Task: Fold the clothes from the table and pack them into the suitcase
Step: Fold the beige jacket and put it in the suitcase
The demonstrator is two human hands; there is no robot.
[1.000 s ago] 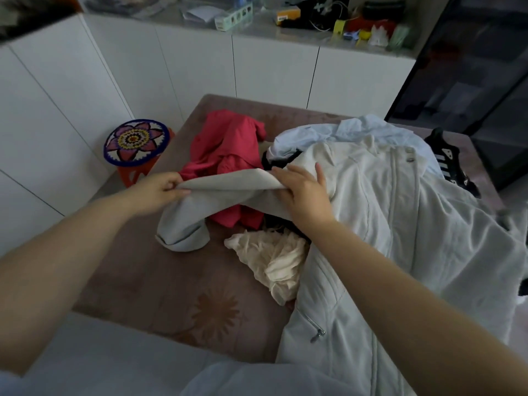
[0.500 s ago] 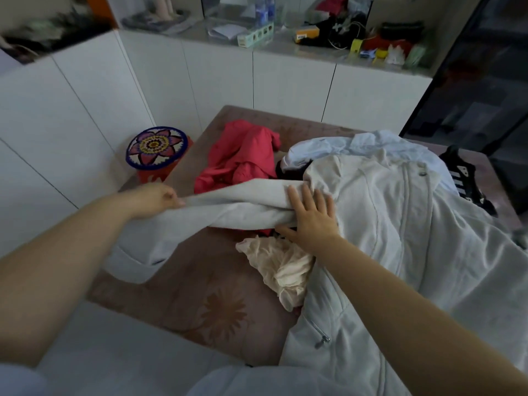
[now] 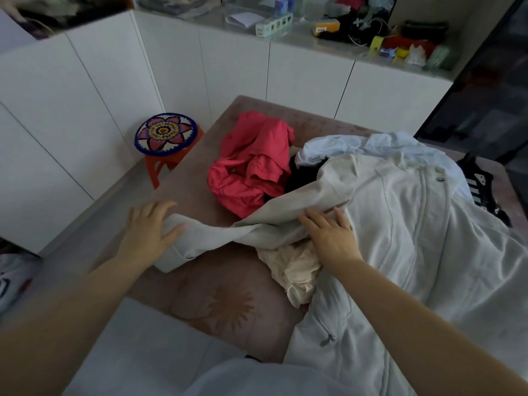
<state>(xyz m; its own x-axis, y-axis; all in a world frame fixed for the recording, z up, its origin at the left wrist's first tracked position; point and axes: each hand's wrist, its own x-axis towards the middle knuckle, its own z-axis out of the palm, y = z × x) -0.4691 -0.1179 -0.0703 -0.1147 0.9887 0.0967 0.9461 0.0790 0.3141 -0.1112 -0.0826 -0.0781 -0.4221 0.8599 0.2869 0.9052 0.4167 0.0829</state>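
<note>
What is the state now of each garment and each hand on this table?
Pale grey zip jacket: unfolded, spread out, one sleeve stretched leftward.
Red fabric garment: unfolded, crumpled.
Thin cream garment: crumpled, partly under the jacket.
Pale blue shirt: unfolded, partly under the jacket.
Left hand: open, resting on the sleeve end.
Right hand: open, flat on the jacket.

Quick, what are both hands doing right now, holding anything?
Left hand: open, fingers resting on the grey jacket sleeve.
Right hand: open, flat on the same sleeve.
</note>
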